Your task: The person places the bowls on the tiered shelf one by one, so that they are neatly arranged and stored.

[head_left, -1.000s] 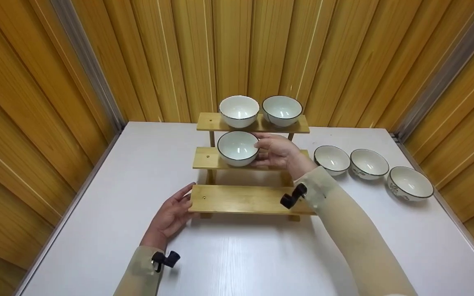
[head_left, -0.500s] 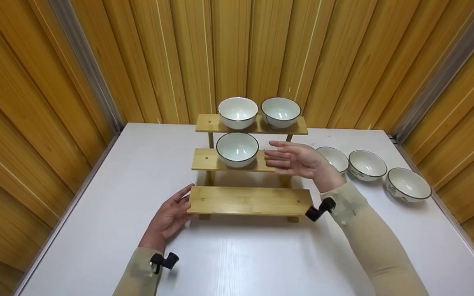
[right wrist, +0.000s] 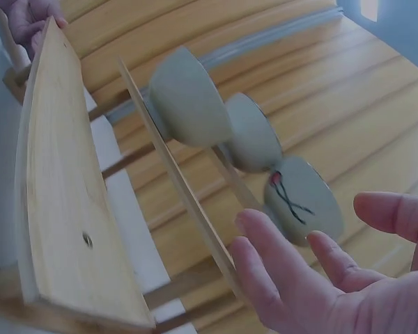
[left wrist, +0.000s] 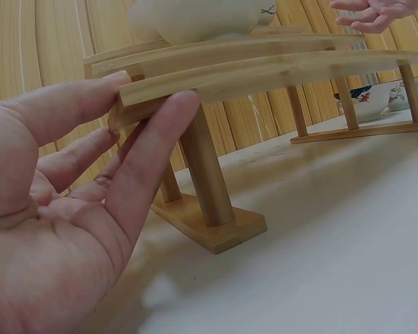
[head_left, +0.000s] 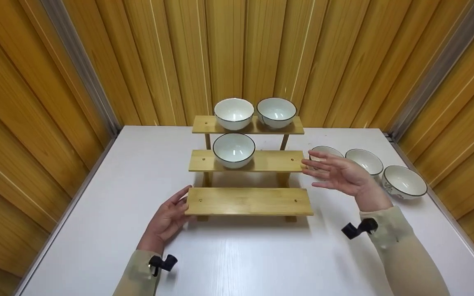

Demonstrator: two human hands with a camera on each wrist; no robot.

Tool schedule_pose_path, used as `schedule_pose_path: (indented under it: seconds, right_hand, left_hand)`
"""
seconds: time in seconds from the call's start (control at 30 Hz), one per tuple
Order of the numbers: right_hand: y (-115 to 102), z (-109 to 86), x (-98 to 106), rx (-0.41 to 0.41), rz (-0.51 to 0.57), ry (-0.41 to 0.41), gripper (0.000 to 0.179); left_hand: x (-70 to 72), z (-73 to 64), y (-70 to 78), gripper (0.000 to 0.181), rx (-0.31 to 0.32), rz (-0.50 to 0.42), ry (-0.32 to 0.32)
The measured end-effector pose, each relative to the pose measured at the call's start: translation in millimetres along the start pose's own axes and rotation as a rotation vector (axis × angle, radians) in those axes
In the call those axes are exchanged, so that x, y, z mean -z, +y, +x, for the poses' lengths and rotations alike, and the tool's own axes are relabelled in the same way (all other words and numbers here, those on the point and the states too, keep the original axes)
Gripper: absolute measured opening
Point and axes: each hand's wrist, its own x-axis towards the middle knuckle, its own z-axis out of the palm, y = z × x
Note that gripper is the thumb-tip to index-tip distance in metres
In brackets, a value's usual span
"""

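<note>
A three-tier wooden stand (head_left: pixel 247 201) is in the middle of the table. My left hand (head_left: pixel 168 220) grips the left end of its lowest board, finger and thumb at the board's edges in the left wrist view. Two white dark-rimmed bowls, one on the left (head_left: pixel 234 114) and one on the right (head_left: pixel 277 112), sit on the top board. A third bowl (head_left: pixel 234 151) stands on the left part of the middle board. My right hand (head_left: pixel 344 174) is in the air right of the stand, fingers spread and holding nothing, partly covering the nearest bowl (head_left: pixel 324 150) on the table.
Two more bowls, one in the middle (head_left: pixel 364 160) and one farthest right (head_left: pixel 404 183), stand upright on the white table (head_left: pixel 138 164) beside the partly covered one. Wood-patterned walls (head_left: pixel 224 49) enclose the table at the back and sides.
My right hand has let go of the bowl on the middle board and moved right, toward the bowls on the table. My left hand has stayed at the stand's end.
</note>
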Motion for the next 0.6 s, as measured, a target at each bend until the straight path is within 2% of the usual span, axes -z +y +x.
schedule_pose_path:
  seconds: [0.13, 0.37, 0.5, 0.6]
  right_hand:
    - [-1.6, -24.9, 13.5, 0.04, 0.052, -0.042, 0.05]
    - [-7.7, -71.3, 34.4, 0.119, 0.157, 0.015, 0.052]
    - [-11.7, -97.6, 50.1, 0.151, 0.24, 0.023, 0.054]
    - [-14.4, -116.8, 62.0, 0.178, 0.305, 0.064, 0.054]
  left_hand:
    - [-0.7, -0.7, 0.4, 0.065, 0.012, -0.018, 0.021]
    - [0.3, -2.0, 1.1, 0.062, 0.008, -0.038, 0.004]
    - [0.5, -2.2, 1.5, 0.063, 0.009, -0.029, 0.011]
    - [0.7, -1.7, 1.3, 0.064, 0.009, -0.012, 0.019]
